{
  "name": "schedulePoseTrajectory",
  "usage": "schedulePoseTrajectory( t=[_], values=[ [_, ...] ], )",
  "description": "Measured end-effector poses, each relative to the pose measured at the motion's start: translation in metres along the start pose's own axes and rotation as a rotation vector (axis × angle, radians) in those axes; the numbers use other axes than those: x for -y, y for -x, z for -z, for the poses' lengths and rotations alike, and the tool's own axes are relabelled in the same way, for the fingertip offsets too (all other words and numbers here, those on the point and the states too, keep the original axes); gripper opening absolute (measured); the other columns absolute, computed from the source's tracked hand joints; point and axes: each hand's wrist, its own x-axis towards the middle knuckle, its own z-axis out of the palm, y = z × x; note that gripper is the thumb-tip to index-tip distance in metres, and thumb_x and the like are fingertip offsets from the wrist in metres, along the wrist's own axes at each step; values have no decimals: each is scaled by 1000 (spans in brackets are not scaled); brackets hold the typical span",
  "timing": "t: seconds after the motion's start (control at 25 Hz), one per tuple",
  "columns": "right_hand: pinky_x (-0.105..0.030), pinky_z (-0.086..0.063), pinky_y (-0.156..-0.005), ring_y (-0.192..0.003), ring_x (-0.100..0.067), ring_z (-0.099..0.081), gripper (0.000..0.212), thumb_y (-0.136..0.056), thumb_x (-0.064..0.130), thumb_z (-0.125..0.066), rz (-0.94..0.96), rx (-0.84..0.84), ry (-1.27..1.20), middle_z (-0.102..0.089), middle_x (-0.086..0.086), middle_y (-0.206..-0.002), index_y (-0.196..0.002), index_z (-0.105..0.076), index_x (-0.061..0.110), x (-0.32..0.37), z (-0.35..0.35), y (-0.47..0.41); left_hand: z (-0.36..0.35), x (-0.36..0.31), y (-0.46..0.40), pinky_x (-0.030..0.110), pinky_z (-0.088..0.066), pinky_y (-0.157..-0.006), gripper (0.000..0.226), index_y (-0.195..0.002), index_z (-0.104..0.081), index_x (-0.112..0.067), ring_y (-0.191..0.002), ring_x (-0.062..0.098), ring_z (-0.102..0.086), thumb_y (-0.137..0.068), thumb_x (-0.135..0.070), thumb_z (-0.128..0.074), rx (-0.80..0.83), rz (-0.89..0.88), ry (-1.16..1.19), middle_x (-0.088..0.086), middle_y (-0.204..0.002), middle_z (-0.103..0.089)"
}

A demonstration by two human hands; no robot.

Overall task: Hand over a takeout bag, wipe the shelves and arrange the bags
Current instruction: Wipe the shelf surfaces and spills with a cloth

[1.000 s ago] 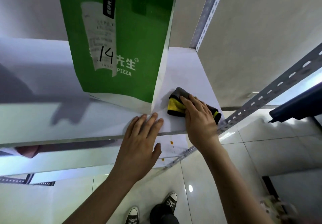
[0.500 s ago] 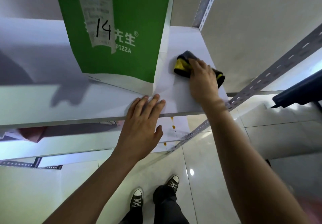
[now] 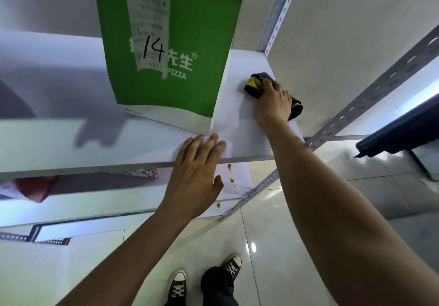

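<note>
Glossy pale floor tiles (image 3: 297,258) are seen below, two dark lace-up sneakers (image 3: 178,286) are planted on them, and a dark blue object (image 3: 403,134) is seen at right.

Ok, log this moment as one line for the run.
step: wiping shelf | right hand: presses cloth on shelf | left hand: flat at shelf edge | green bag: upright | lower shelf: orange drips
</note>
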Motion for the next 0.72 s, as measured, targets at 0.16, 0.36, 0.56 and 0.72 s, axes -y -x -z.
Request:
schedulePoseTrajectory(
  t=[0.16,0.36,0.56,0.72],
  values=[
    [-40,-22,-120,-141,-35,-38,55,-100,15,-38,58,58,-29,-42,-10,-156,-154,-41,27,-2,1,10,-3,1,0,45,-14,-122,72,-152,-32,-19,-145,30,-27,-86,-34,-57,-8,-4,10,3,-161,-29],
    [-40,-27,-118,-141,-33,-42,52,-100,10,-45,146,-37,-26,-46,-7,-153,-151,-45,23,-10,1,106,-6,1,2,46,-15,-121,72,-151,-33,-18,-145,31,-27,-86,-35,-59,-25,-6,-15,4,-161,-30],
    [-45,-38,-113,-133,-38,-49,61,-88,-5,-54,214,-101,-37,-54,-12,-146,-146,-52,16,-22,14,157,-6,0,2,46,-16,-121,71,-150,-35,-19,-144,30,-29,-86,-35,-60,-38,-27,-10,4,-159,-32],
    [-45,-33,-117,-138,-34,-43,58,-94,-1,-48,233,-129,-87,-51,-8,-149,-147,-51,21,-32,12,179,-7,-2,3,45,-14,-121,68,-151,-33,-19,-146,30,-26,-89,-34,-56,-61,6,-9,5,-160,-31]
  ],
)
